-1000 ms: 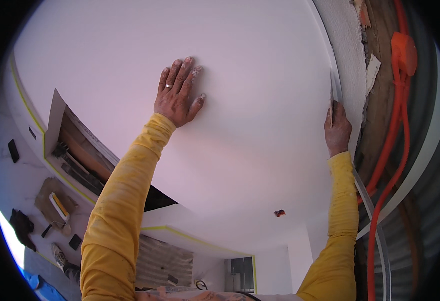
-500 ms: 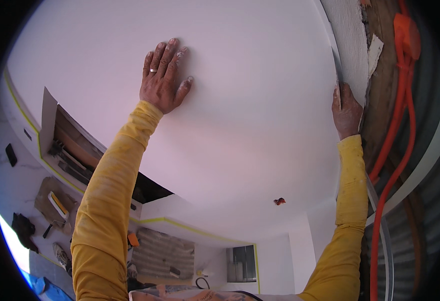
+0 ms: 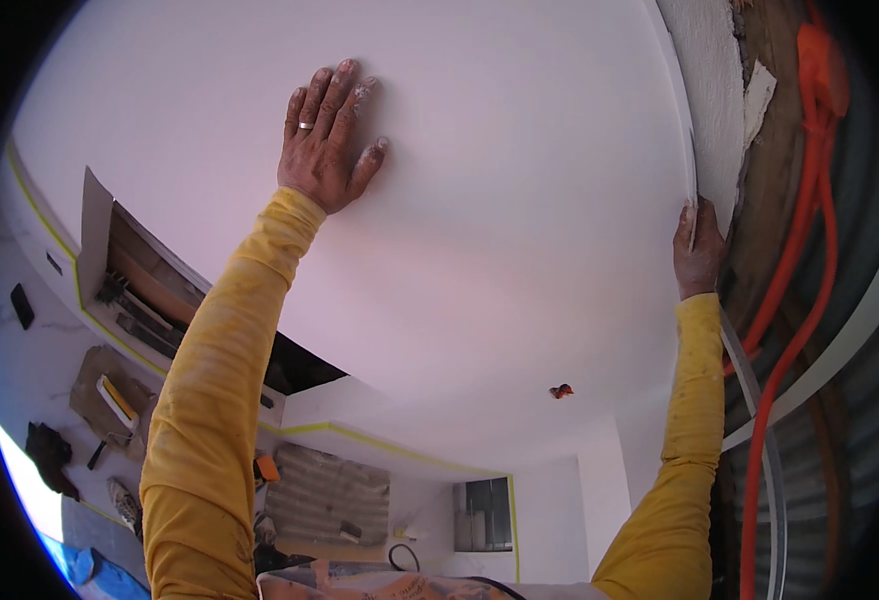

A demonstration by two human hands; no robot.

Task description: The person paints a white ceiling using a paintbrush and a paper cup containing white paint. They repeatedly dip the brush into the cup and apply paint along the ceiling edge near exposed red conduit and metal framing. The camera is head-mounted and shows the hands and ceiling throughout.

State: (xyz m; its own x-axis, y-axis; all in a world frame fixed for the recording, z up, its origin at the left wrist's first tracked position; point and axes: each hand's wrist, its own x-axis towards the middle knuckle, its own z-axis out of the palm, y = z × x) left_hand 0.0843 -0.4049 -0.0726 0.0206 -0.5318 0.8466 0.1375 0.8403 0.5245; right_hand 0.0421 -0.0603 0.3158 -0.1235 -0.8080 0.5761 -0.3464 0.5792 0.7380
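A large smooth white panel (image 3: 499,200) fills the upper middle of the view. My left hand (image 3: 329,145) lies flat against it, fingers stretched out, with white dust on the fingertips and a ring on one finger. Along the panel's right border runs a thin white edge strip (image 3: 683,110). My right hand (image 3: 700,255) is closed around that strip, thumb on the panel side and fingers behind it; part of the grip is hidden. Lower on the panel is a small ragged hole (image 3: 560,391) with something reddish in it.
Right of the strip are a rough white wall edge (image 3: 709,90), torn paper (image 3: 759,92), bare wood and an orange cord (image 3: 809,210) hanging in front of corrugated metal. A dark rectangular opening (image 3: 304,370) lies behind my left forearm. Tools lie on a brown sheet (image 3: 94,400) at lower left.
My right hand has slid down along the edge strip, toward me. My left hand remains flat on the panel, a little higher in view.
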